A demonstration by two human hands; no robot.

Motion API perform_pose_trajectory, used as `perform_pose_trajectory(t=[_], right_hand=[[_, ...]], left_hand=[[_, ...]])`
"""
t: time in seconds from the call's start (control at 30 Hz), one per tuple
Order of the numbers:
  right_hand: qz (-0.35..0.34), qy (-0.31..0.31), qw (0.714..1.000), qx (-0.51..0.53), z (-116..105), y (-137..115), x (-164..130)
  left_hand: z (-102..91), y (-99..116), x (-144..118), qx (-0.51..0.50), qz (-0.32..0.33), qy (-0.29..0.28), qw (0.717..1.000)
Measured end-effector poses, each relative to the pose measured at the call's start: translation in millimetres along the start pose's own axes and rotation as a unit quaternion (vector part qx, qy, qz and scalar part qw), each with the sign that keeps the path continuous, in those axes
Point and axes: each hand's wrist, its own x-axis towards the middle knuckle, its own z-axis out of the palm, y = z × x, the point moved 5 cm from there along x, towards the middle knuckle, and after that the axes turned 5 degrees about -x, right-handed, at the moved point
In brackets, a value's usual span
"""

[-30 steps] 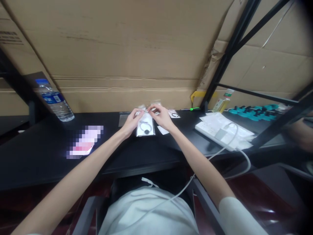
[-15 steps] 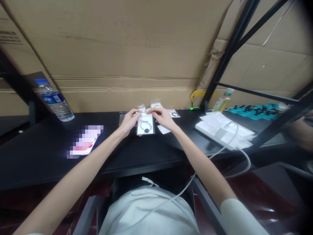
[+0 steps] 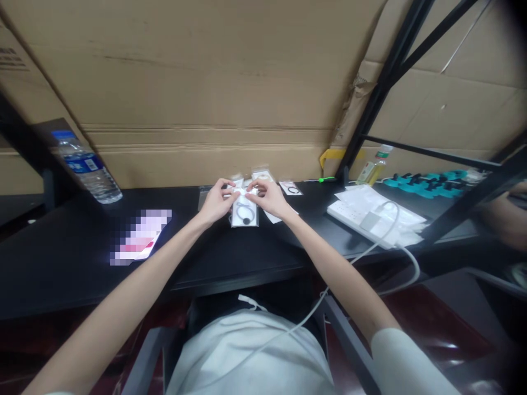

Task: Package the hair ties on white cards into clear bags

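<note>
A small clear packet with a white card inside lies on the black table, its top end between my hands. On the card shows a thin greyish loop with a dark round piece, perhaps a bracelet. My left hand pinches the packet's upper left edge. From the other side, my right hand is closed on its upper right edge, thumbs close together. Just behind my fingers are other white-carded packets, partly hidden. Farther right lies a packet with a black loop.
A water bottle and a lit phone are at left. To the right are a white stack of papers with a cable, a yellow-liquid bottle and teal objects. Another person's hand is at far right.
Both hands' fingers have drawn in at the packet's top edge, with the thumbs now close together. The packet stays nearly in place; the whole view has shifted slightly.
</note>
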Motion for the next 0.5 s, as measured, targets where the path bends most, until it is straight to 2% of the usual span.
perform_pose_trajectory(t=[0.1, 0.3, 0.37, 0.5], right_hand=[[0.039, -0.016, 0.998, 0.042, -1, 2, 1], [0.110, -0.063, 0.985, 0.119, -12, 4, -2], [0.122, -0.048, 0.983, 0.125, -21, 9, -2], [0.130, 0.034, 0.982, 0.135, -40, 20, 2]], left_hand=[[-6.7, -1, 5, -0.010, -0.029, 0.015, 0.999], [-15.4, 3, 7, -0.046, -0.066, -0.016, 0.997], [-21.8, 2, 8, -0.043, -0.075, 0.000, 0.996], [-33.0, -6, 9, 0.007, -0.089, 0.050, 0.995]])
